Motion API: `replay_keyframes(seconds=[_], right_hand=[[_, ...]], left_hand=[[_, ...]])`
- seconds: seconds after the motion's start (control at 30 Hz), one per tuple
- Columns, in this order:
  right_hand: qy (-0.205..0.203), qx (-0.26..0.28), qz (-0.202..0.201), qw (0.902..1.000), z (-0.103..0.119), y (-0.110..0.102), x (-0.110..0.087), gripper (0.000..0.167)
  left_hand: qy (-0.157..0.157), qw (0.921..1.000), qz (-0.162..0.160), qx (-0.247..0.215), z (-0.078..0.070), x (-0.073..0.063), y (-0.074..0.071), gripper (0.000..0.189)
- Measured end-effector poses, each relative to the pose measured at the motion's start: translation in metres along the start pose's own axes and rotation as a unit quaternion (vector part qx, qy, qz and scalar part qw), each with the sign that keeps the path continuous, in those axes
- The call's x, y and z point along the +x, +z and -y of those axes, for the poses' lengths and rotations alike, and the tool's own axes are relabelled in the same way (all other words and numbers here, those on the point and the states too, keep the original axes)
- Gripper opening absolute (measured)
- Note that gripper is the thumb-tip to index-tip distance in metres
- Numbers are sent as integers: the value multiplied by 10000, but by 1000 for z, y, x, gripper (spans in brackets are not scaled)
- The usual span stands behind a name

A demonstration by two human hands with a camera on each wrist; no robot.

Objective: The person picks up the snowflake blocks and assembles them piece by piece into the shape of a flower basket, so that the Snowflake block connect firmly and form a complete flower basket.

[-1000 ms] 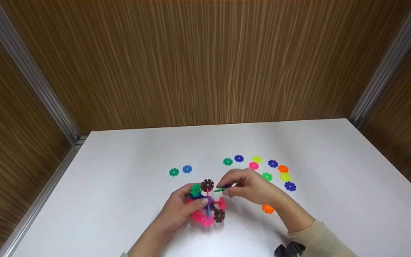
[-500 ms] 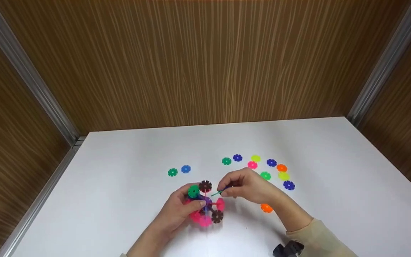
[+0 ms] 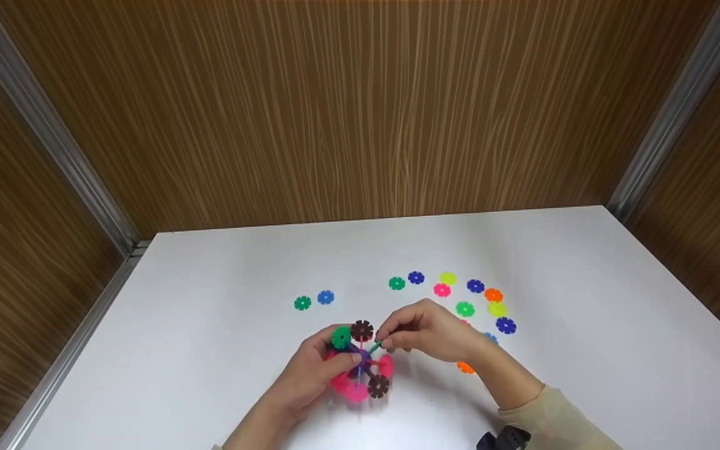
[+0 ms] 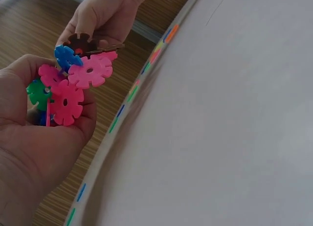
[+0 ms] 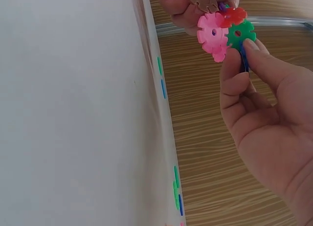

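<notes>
My left hand (image 3: 313, 375) holds a cluster of interlocking notched plastic discs (image 3: 355, 392), its thumb across the purple middle. Pink, brown, green and blue discs stick out around it; in the left wrist view two pink discs (image 4: 90, 71) face the camera and a green disc (image 4: 38, 93) sits by the palm. My right hand (image 3: 432, 328) pinches a dark blue disc (image 5: 244, 60) joined to a green disc (image 5: 240, 33) between thumb and fingers. The green disc's edge reaches in at the cluster's upper right, close to its middle.
Loose discs lie flat on the white table (image 3: 222, 350): a green one (image 3: 302, 303) and a blue one (image 3: 325, 297) beyond the left hand, several more around a lime disc (image 3: 496, 309) at right. Wood-grain panels (image 3: 360, 112) wall the back and sides. A black device (image 3: 505, 439) is near the right sleeve.
The right hand has moved slightly left and down, bringing its green disc from beside the cluster to the cluster's middle. The left hand keeps its grip in nearly the same place.
</notes>
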State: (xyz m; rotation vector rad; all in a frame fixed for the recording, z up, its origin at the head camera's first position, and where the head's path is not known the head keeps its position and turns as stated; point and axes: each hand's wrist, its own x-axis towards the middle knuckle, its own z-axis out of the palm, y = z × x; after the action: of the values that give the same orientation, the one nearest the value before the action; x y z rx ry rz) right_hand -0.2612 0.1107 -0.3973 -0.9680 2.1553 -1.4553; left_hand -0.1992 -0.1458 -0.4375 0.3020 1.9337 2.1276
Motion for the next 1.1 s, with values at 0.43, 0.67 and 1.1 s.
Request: replay_keyframes(seconds=[0.43,0.67,1.1], right_hand=[[-213,-83,-112,9997,2,5,2,12],[-493,-265,-247,9981,2,9,2,11],[442,901,-123,9949,-3,0,1,31]], left_hand=[[148,9995,123,-236,0,-1,0,40],[245,9995,77,-199,-1,-1,0,40],[189,9997,87,-89,-1,0,0,44]])
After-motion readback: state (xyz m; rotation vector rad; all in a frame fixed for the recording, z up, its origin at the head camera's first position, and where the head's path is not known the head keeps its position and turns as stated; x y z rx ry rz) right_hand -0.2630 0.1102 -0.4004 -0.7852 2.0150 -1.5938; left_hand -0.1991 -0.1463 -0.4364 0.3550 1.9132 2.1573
